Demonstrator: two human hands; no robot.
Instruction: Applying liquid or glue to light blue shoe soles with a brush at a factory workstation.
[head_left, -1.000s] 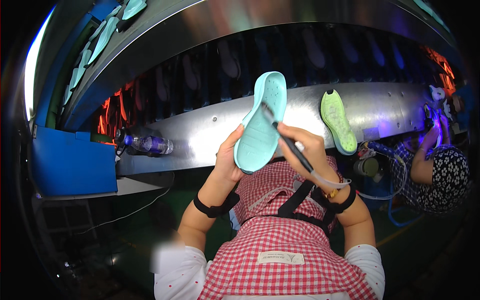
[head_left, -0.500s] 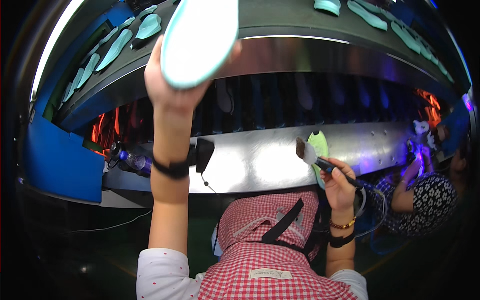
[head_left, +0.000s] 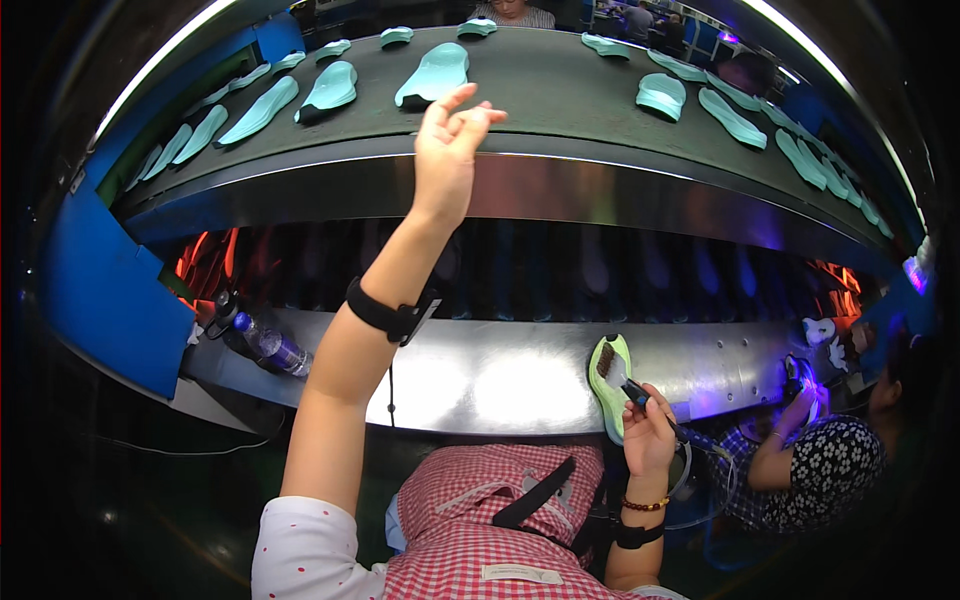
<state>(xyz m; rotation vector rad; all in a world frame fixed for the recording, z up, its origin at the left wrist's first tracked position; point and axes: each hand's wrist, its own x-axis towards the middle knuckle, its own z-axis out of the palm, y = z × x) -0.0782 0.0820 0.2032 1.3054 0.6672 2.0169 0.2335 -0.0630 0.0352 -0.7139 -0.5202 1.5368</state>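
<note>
My left hand (head_left: 450, 158) reaches over the dark belt, its fingers parted and slightly curled, with nothing in them. Just beyond its fingertips a turquoise shoe insole (head_left: 436, 74) lies on the belt. My right hand (head_left: 650, 432) is closed round the dark handle of a flat brush (head_left: 622, 374). The brush's brown bristles are over a yellow-green insole (head_left: 611, 415) on the metal bench; whether they touch it I cannot tell.
More turquoise insoles (head_left: 328, 88) lie along the raised belt (head_left: 540, 110). On the metal bench (head_left: 480, 365) a bottle (head_left: 272, 345) stands at the left. A co-worker (head_left: 815, 470) sits close on the right, hands under purple light. Another person (head_left: 515, 12) is beyond the belt.
My left hand has let go of the turquoise insole, which now lies on the belt. The brush in my right hand has moved down and left, over the yellow-green insole. The view has tilted up.
</note>
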